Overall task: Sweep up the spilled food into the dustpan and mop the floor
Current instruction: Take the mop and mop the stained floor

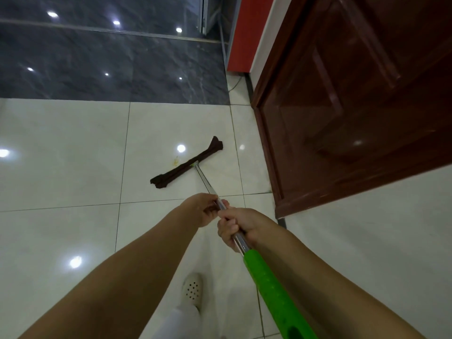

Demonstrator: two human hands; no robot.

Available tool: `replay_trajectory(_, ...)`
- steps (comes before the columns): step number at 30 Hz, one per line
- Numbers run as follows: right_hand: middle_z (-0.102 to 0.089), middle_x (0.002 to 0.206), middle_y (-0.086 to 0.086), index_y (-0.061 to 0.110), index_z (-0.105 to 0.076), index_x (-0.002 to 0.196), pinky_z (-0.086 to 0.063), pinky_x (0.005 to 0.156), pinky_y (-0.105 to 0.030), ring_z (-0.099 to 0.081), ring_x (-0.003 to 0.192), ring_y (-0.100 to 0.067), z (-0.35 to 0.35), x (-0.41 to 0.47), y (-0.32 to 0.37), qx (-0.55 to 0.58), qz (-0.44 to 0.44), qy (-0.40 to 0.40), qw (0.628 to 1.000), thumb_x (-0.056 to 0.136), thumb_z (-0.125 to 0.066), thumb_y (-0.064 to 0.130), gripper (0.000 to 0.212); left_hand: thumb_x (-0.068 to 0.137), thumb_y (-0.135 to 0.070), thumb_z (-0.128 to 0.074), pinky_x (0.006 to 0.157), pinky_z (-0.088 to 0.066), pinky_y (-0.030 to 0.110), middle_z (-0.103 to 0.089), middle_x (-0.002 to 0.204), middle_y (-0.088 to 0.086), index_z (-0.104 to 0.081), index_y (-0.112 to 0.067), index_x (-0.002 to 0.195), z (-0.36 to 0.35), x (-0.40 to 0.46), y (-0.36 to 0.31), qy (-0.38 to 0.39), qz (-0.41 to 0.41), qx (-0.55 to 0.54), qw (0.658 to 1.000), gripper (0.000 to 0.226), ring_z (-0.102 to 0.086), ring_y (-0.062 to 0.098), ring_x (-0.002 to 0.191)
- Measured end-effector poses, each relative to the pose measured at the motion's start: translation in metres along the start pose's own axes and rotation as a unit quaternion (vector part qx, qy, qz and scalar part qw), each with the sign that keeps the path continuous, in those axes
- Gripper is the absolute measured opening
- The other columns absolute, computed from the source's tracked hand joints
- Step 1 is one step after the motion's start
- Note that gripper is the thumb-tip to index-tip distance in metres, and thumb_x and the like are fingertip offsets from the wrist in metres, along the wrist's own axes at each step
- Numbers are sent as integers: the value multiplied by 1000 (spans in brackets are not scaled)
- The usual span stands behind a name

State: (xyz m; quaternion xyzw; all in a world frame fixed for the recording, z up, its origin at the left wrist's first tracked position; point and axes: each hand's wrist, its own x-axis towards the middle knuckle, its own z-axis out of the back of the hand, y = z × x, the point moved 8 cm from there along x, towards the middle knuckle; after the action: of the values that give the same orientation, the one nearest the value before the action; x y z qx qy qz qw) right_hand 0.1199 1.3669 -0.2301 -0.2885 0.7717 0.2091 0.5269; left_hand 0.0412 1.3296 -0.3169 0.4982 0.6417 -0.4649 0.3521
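I hold a mop with both hands. Its dark brown cloth head (186, 167) lies flat on the white floor tiles (68, 152), angled from lower left to upper right. A metal pole (204, 180) runs back from the head to a green grip (271, 287). My left hand (204, 211) is closed around the pole, farther down it. Just behind, my right hand (238, 228) grips the pole above the green part. A small yellowish smear of food (175, 161) sits on the tile right beside the mop head's far edge. No dustpan is in view.
A dark red wooden door (354, 106) stands open on the right, its lower corner close to my right hand. Dark grey marble-look tiles (110, 62) begin beyond the white ones. A red panel (247, 33) stands at the back. My foot in a white perforated shoe (192, 288) is below.
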Motion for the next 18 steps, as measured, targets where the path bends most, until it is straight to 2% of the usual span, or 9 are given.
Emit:
replay_trajectory(3, -38, 43, 0, 19, -53, 70, -29, 23, -11, -34, 22, -6, -5, 2, 3, 34, -5, 6, 999, 96, -44, 2, 33, 99, -7, -43, 38, -51, 21, -57, 74, 15, -47, 0, 81, 0, 2, -5, -2, 4, -12, 1000, 19, -61, 20, 54)
replay_trajectory(5, -37, 56, 1, 22, -57, 76, -29, 24, -10, -34, 23, -7, -2, -3, 1, 65, -4, 6, 998, 95, -45, 1, 31, 98, -6, -44, 37, -51, 21, -58, 73, 16, -47, 0, 80, -3, -2, -1, 3, 10, -12, 1000, 19, -63, 21, 53)
replay_trajectory(9, -36, 66, 2, 26, -59, 99, -30, 27, -8, -35, 25, -7, 12, -22, -7, 86, -4, -3, 996, 93, -50, 2, 27, 98, -1, -43, 35, -49, 21, -57, 40, 12, -47, 1, 75, -9, -14, 14, 18, 8, -3, 1000, 23, -61, 18, 34)
replay_trajectory(10, -37, 66, 1, 27, -59, 104, -31, 27, -8, -35, 26, -7, 15, -27, -10, 86, -5, -5, 996, 93, -52, 3, 28, 98, -1, -43, 38, -50, 21, -56, 36, 10, -47, 2, 75, -10, -19, 19, 19, 10, 6, 1000, 23, -59, 17, 32)
replay_trajectory(12, -39, 65, 0, 28, -58, 108, -32, 27, -10, -36, 27, -7, 21, -38, -17, 91, -8, -15, 996, 93, -53, 4, 28, 98, -2, -43, 55, -53, 22, -57, 38, 11, -49, 3, 77, -14, -27, 29, 28, 16, 14, 999, 22, -61, 18, 37)
replay_trajectory(13, -40, 65, -1, 28, -58, 108, -32, 27, -10, -36, 27, -8, 23, -44, -21, 95, -9, -19, 995, 92, -54, 4, 29, 98, -2, -43, 59, -52, 24, -59, 39, 12, -49, 4, 79, -14, -31, 34, 30, 23, 12, 999, 21, -62, 19, 39)
replay_trajectory(15, -41, 64, -2, 25, -58, 107, -33, 28, -10, -37, 28, -8, 25, -54, -29, 101, -16, -21, 994, 88, -57, 2, 30, 97, -1, -45, 50, -52, 27, -59, 39, 14, -50, 6, 79, -14, -41, 43, 24, 39, 21, 999, 20, -61, 20, 34)
replay_trajectory(17, -43, 57, -3, 18, -59, 97, -33, 28, -10, -37, 27, -9, 25, -65, -38, 104, -33, -12, 994, 79, -61, -1, 26, 96, -1, -47, 40, -52, 27, -58, 38, 14, -51, 6, 78, -13, -51, 49, 17, 53, 35, 998, 20, -60, 20, 32)
replay_trajectory(18, -43, 51, -5, 14, -57, 88, -34, 28, -10, -37, 26, -10, 24, -71, -41, 107, -44, -6, 993, 76, -62, -1, 20, 96, -2, -49, 40, -54, 27, -58, 39, 14, -52, 6, 78, -13, -56, 52, 17, 59, 41, 997, 19, -62, 21, 36)
